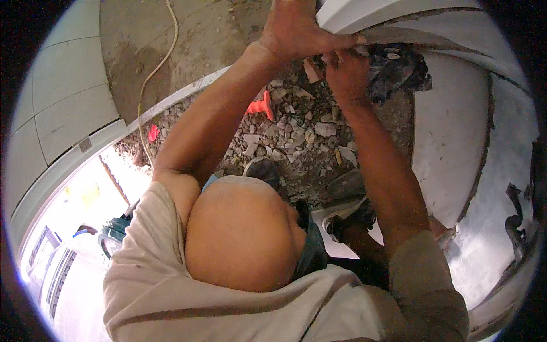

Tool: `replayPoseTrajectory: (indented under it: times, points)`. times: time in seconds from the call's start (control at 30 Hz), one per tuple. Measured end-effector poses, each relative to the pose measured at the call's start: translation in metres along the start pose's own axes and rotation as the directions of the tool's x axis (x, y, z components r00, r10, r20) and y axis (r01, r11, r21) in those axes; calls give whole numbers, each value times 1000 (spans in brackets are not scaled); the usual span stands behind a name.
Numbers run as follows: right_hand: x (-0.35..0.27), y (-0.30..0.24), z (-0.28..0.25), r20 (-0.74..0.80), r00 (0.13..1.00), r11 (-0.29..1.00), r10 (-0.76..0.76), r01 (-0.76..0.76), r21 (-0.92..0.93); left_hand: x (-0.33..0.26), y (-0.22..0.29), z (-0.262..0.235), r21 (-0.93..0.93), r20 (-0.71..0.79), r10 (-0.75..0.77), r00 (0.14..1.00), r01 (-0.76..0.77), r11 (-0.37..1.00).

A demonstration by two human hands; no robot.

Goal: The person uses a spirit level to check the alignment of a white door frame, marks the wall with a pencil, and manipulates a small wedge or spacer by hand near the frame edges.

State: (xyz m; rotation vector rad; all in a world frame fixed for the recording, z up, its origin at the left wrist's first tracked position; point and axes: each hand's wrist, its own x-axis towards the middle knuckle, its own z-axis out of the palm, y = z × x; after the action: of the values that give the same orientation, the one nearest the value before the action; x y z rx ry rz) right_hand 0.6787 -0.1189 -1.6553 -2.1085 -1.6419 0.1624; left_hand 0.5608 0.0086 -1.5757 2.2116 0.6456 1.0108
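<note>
My left hand (293, 31) is at the top, wrapped against the edge of a white board-like piece (347, 14). Its thumb stretches right along the lower side of that piece, while the other fingers are partly cut off by the picture's edge. Just below the thumb, my right hand (347, 74) has its fingers curled up toward the same edge; what they hold, if anything, is hidden. Crumpled black plastic (399, 71) lies right beside the right hand. A bright orange-red flanged piece (261, 106) sits in the rubble below my left forearm.
Broken stone and tile rubble (296, 131) covers the ground around my shoes (262, 171). A pale cable (156, 71) runs down the left across a light sill (176, 97). A red scrap (152, 133) lies near it. Tiled wall (68, 85) stands left, a pale slab (450, 137) right.
</note>
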Motion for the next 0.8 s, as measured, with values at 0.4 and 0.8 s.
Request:
replayPoseTrajectory:
  times: [0.4,0.8]
  points:
    - [-2,15,16,-134,990,992,-34,50,120,4,9,-1,-39,-29,-28,999,27,999]
    - [-1,21,21,-190,980,979,-66,101,179,5,0,5,-70,-91,79,993,-86,994]
